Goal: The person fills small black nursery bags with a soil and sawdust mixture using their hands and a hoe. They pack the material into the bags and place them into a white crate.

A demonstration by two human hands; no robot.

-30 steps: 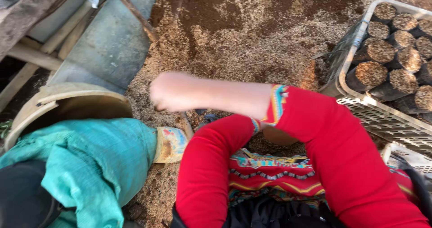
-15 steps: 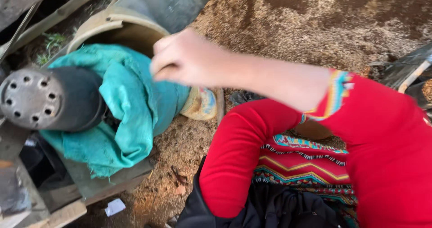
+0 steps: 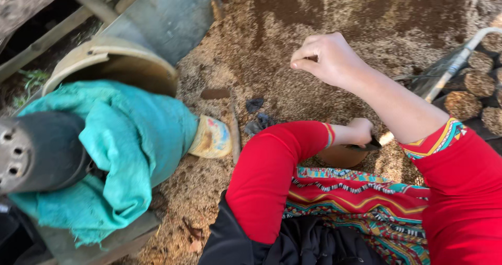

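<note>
My right hand [image 3: 329,58] hangs over the sawdust [image 3: 293,82], fingers [image 3: 308,53] pinched nearly closed; whether they hold anything I can't tell. My left hand [image 3: 361,131] is clamped on a dark bag [image 3: 374,143] in my lap, over a tan pot [image 3: 340,155]. Tray [image 3: 444,74] of filled bags [image 3: 463,104] sits right, teal cloth [image 3: 120,145] left. Risk: the bag's limp, so a loose grip could let it sag and spill.
</note>
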